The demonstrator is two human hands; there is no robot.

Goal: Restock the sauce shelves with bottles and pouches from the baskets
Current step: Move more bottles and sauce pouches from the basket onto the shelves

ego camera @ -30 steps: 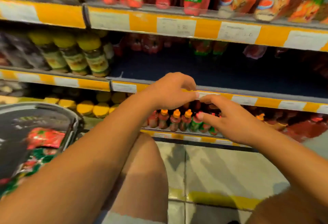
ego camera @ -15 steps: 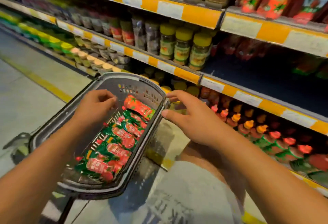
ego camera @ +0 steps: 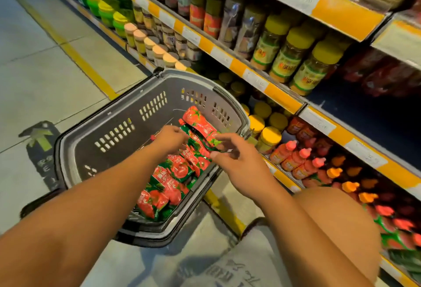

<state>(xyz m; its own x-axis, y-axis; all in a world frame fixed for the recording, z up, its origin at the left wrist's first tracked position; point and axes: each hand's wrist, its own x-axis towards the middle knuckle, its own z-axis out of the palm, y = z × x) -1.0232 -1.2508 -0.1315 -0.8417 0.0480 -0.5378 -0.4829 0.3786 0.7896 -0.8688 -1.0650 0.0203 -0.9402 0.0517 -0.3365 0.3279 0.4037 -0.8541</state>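
From the head camera, we are looking down into the grey basket point(ego camera: 127, 113) standing on the floor beside the sauce shelves point(ego camera: 282, 102). A row of red and green pouches point(ego camera: 175, 173) is lying along its right side. Our left hand point(ego camera: 169, 138) is reaching over the upper pouches with its fingers curled, seemingly closing on one near the top of the row, though we cannot tell whether it is truly pinching it yet. Our right hand point(ego camera: 237, 161) is hovering just beside the same pouches, fingers loosely spread and holding nothing.

To do this pickup well, we are judging that it is best to take a small stack by the flat faces, using the right hand to steady the neighbours so they are not sliding. The dark gap on the middle shelf point(ego camera: 364, 116) is looking like the likely place for them.
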